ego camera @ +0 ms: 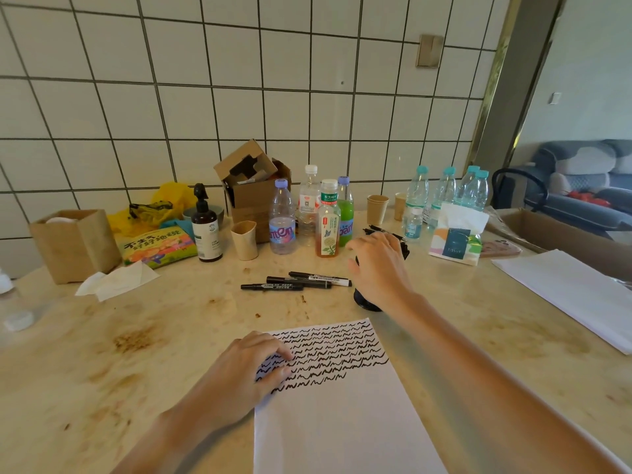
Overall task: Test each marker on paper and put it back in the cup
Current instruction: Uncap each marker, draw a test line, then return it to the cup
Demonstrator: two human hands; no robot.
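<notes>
A white sheet of paper (342, 405) lies at the near table edge, its top half covered with rows of black squiggles. My left hand (246, 371) rests flat on the sheet's left edge, fingers relaxed. Beyond the paper stands a black cup (366, 301), mostly hidden behind my right hand (379, 265). That hand reaches over the cup with its fingers curled down around the black markers in the cup (404, 248); the fingertips are hidden. Three capped black markers (297, 281) lie side by side on the table, left of the cup.
Behind the markers stand several drink bottles (282, 217), a pump bottle (205, 227), paper cups (244, 239), a cardboard box (253, 186) and a tissue pack (456, 239). A stack of white paper (574, 292) lies at the right. A crumpled tissue (116, 280) and brown box (73, 242) sit left.
</notes>
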